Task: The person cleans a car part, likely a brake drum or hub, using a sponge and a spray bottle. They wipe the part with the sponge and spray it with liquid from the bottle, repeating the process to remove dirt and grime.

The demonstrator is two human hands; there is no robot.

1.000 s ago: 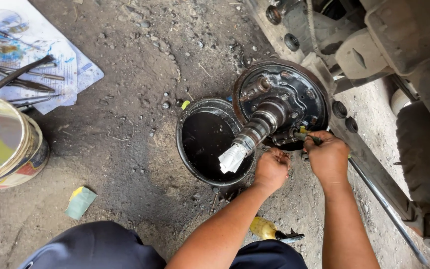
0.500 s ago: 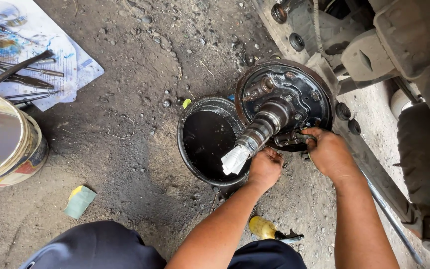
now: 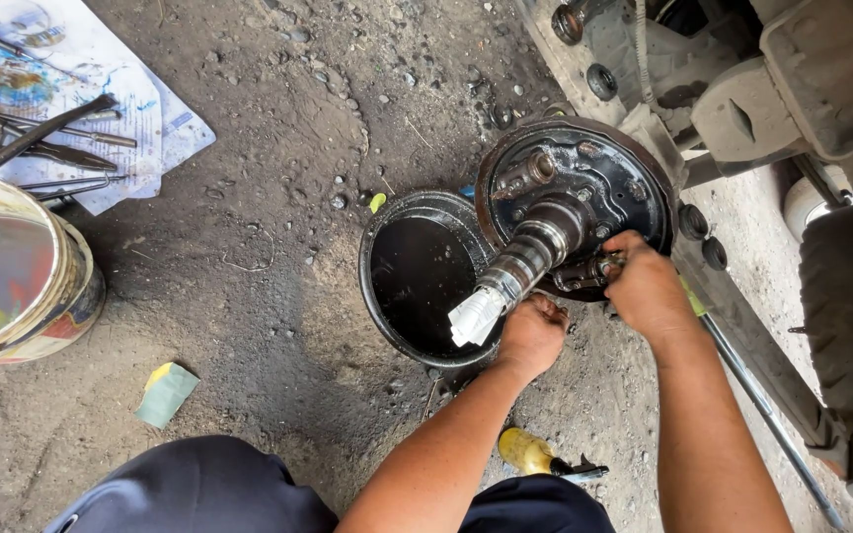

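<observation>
Here the axle spindle (image 3: 535, 252) lies between both hands' fingers (image 3: 616, 259).

Pan of oil (image 3: 425, 279) left of the hub plate (image 3: 584, 188), tin bucket (image 3: 14, 271) far left, tools (image 3: 37, 143) on paper (image 3: 165, 123) behind it.

Bare grey dirt ground (image 3: 278, 188), strewn with small stones, fills the scene under flat daylight. A crumpled white printed paper sheet (image 3: 165, 123) lies at upper left, a shiny round metal tin (image 3: 12, 271) beside it. A dark rubber tyre (image 3: 851, 316) stands at right.
</observation>
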